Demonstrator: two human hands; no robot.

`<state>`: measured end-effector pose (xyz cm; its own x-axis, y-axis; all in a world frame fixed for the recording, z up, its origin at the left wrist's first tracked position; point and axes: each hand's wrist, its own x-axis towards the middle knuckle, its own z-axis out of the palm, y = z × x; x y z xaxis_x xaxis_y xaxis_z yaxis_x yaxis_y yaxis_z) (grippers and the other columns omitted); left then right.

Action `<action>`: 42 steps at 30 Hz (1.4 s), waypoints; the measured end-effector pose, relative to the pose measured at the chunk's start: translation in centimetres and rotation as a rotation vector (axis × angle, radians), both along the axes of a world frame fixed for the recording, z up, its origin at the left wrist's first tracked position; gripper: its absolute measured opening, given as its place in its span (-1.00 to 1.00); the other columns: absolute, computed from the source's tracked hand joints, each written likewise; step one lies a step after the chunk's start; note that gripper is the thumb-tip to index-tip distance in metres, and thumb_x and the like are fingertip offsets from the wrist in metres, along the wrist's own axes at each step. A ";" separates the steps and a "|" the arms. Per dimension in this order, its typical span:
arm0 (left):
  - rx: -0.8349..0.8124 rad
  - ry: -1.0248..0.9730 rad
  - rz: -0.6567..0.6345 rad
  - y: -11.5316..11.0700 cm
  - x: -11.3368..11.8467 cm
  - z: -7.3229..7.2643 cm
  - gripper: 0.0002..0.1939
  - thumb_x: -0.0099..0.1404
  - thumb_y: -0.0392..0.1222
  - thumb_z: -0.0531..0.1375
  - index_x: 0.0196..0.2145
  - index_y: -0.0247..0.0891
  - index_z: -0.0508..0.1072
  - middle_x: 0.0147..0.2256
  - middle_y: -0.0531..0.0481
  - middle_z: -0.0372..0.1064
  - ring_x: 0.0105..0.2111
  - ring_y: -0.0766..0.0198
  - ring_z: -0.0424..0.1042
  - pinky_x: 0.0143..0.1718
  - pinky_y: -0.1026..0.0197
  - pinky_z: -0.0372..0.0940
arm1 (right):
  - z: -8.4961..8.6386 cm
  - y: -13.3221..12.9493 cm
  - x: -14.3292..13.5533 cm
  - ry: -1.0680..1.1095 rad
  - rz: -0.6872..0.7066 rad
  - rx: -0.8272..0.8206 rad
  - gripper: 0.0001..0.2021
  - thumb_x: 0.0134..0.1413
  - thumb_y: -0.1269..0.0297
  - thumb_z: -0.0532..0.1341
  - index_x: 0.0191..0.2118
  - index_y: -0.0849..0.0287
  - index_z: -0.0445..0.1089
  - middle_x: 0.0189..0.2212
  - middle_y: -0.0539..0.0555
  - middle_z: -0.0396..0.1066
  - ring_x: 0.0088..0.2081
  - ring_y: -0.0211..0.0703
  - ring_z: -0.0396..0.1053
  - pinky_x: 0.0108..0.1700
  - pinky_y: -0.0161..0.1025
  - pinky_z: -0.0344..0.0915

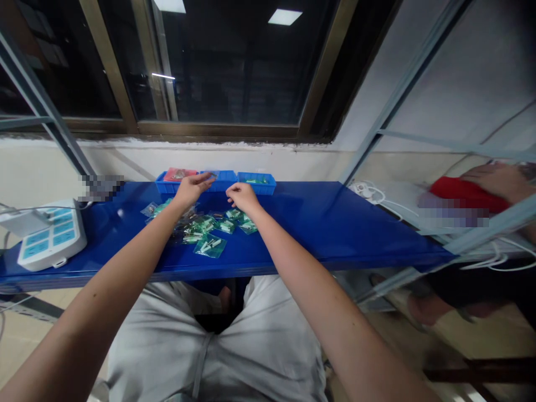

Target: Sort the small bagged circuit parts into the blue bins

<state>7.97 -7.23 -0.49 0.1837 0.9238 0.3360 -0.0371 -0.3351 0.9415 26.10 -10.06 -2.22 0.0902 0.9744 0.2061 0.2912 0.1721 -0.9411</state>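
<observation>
My left hand (191, 188) is raised over the near edge of the blue bins, with a small clear plastic bag (215, 174) pinched at its fingertips. What the bag contains is too small to make out. Just to the right, my right hand (243, 196) is closed in a pinch; anything between its fingertips cannot be made out. Below both hands lies a pile of small green-tinted plastic bags (202, 224) with white and metal parts inside. One such bag (210, 245) rests closest to me.
Blue bins (226, 180) line the back of the blue table (310, 223); the left one holds a pink bag (181, 175). A white power strip (54, 237) sits at the left. Metal posts flank the table. Another person's arm (502, 181) shows at right.
</observation>
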 end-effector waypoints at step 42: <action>0.341 0.910 0.392 -3.4 -0.3 1.2 -0.83 0.20 -0.26 0.13 -0.35 -0.30 0.53 -0.36 -0.22 0.51 -0.28 0.02 0.50 -0.18 0.11 0.32 | 0.0 -0.5 -0.3 -0.048 0.124 -0.010 -0.87 0.09 0.47 0.19 -0.45 0.19 0.39 -0.55 0.00 0.41 -0.52 -0.28 0.43 -0.57 -0.43 0.26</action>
<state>7.66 -10.65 0.73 0.2060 0.8553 0.4755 0.8065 -0.4236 0.4125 25.76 -10.54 -2.24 -0.0403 0.9794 0.1980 0.3130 0.2006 -0.9283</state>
